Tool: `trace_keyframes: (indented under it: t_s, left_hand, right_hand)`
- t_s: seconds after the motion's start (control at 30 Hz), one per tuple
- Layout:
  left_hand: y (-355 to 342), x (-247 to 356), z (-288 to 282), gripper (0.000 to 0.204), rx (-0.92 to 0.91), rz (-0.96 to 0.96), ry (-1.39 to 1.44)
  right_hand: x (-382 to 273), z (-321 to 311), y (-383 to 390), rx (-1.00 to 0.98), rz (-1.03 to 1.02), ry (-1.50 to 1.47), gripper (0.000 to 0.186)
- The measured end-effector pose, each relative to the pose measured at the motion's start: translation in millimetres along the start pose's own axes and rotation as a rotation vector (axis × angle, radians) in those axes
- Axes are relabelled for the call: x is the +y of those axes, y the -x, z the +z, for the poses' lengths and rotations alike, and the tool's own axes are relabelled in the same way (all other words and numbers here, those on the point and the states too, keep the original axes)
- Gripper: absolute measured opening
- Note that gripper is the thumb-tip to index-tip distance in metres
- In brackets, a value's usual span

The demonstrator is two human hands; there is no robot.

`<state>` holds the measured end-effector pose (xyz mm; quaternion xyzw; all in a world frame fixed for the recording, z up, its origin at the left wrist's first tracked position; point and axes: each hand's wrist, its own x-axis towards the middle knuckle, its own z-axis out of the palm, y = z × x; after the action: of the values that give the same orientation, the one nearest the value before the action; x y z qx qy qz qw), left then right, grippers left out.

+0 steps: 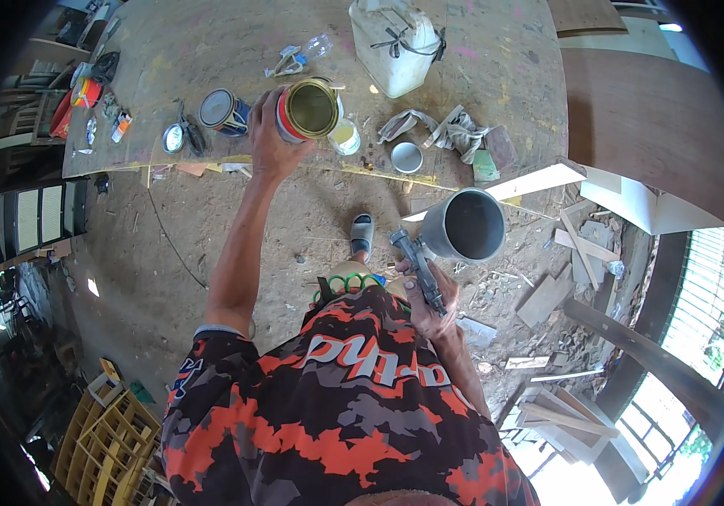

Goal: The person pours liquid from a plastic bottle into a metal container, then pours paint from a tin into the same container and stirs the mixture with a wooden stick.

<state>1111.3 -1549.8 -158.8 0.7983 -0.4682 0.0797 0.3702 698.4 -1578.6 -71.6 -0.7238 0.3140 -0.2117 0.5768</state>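
My left hand [267, 135] grips an open red tin can [306, 110] with a gold inside, tilted over the edge of the wooden workbench [497, 67]. Right beside the can stands a small cup of pale yellow liquid [345, 136]. My right hand [434, 299] holds a spray gun [419, 266] by its handle, near my waist. The gun's open grey cup [466, 225] points up and looks empty inside.
On the bench are a closed blue tin [223, 111], a white plastic jerrycan [396, 42], a round lid [406, 157], rags [455, 131] and scissors [187, 131]. Wood scraps [564, 270] litter the dirt floor at right. Yellow crates [109, 438] stand at lower left.
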Motion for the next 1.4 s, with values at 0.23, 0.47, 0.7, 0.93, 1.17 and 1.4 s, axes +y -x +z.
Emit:
trace_keyframes:
  t_s: [0.23,0.47,0.7,0.93,1.17,1.4]
  left_hand:
    - [-1,0,-5,0.113,-0.040,-0.045,0.142]
    - [-3,8,-4,0.104,-0.020,-0.191,0.400]
    - [-4,8,-5,0.101,-0.034,-0.221,0.429]
    - [-6,13,-6,0.103,-0.068,-0.239,0.416]
    - [-6,7,-2,0.107,-0.055,-0.253,0.458]
    - [-8,15,-6,0.106,-0.038,-0.255,0.511]
  right_hand:
    - [12,1,2,-0.022,-0.044,-0.004,0.021]
    - [15,0,0,-0.022,-0.071,0.009,0.025]
    - [16,0,1,-0.018,-0.061,-0.014,0.025]
    - [12,-1,0,-0.006,-0.040,-0.008,0.026]
    - [12,-1,0,-0.009,-0.046,0.010,0.026]
    - [7,-2,-3,-0.007,-0.046,-0.028,0.022]
